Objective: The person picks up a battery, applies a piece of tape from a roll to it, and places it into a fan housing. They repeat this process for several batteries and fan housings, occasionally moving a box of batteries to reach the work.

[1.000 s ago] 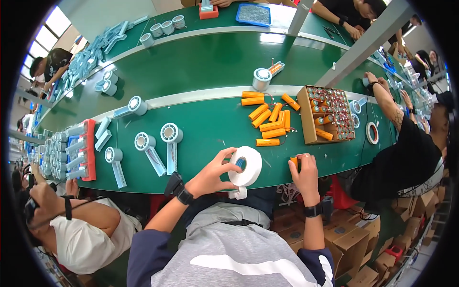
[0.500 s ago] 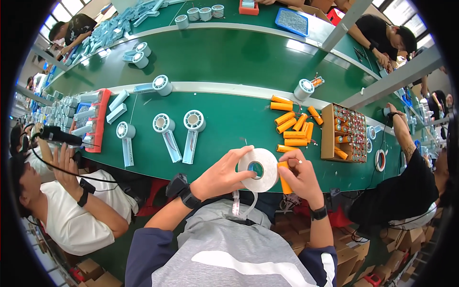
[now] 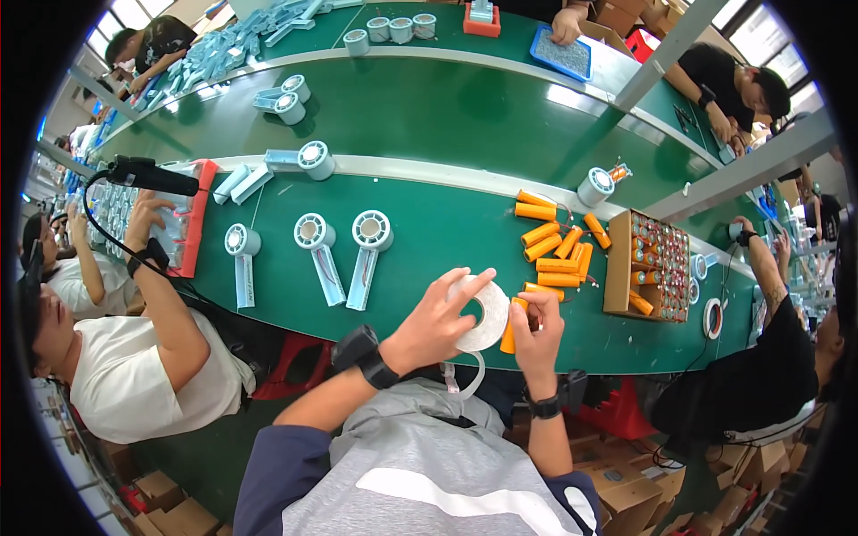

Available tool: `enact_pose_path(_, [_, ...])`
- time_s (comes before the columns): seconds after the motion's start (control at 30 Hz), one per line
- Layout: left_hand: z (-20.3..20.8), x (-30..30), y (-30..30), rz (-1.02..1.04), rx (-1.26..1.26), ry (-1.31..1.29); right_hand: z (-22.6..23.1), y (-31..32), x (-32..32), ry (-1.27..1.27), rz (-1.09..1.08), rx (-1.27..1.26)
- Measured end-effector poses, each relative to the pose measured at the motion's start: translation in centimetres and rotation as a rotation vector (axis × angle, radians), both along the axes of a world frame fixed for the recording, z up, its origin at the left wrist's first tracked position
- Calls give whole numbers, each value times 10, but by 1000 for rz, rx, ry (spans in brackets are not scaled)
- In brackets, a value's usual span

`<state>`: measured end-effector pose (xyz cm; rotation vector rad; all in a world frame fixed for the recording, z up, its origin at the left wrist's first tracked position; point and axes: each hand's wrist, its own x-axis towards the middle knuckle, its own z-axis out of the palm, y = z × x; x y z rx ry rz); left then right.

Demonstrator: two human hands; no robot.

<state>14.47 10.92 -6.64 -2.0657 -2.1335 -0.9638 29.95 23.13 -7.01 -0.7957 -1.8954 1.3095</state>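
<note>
My left hand [image 3: 420, 329] is closed around the edge of a roll of white tape [image 3: 488, 329], above the near edge of the table. A loose strip of tape hangs in a loop below the roll. Right beside it, my right hand [image 3: 540, 332] pinches an orange cylindrical battery [image 3: 509, 334] between thumb and fingers. The battery stands nearly upright, close to the roll's right side; whether the two touch I cannot tell. Beyond my right hand lies a loose pile of orange batteries [image 3: 559, 265] with thin wires.
A cardboard box [image 3: 617, 272] of batteries stands right of the pile. Light-blue handheld fan parts [image 3: 371, 230] lie at left, near a red tray [image 3: 198, 223] where a person in white reaches. Another tape roll [image 3: 712, 318] lies at right, near a person in black. A metal post [image 3: 666, 58] rises behind.
My right hand has brought the battery left, closer to the tape roll. My left fingers have shifted over the roll. A co-worker's hand now reaches into the blue tray at the back.
</note>
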Motion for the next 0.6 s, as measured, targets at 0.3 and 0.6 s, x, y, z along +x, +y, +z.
enact_pose_path(0.3, [6, -18, 8, -202, 98, 115, 19, 22, 18, -82, 313, -194])
enact_pose_path(0.6, [10, -15, 3, -261, 98, 178, 17, 19, 30, -77, 364, -88])
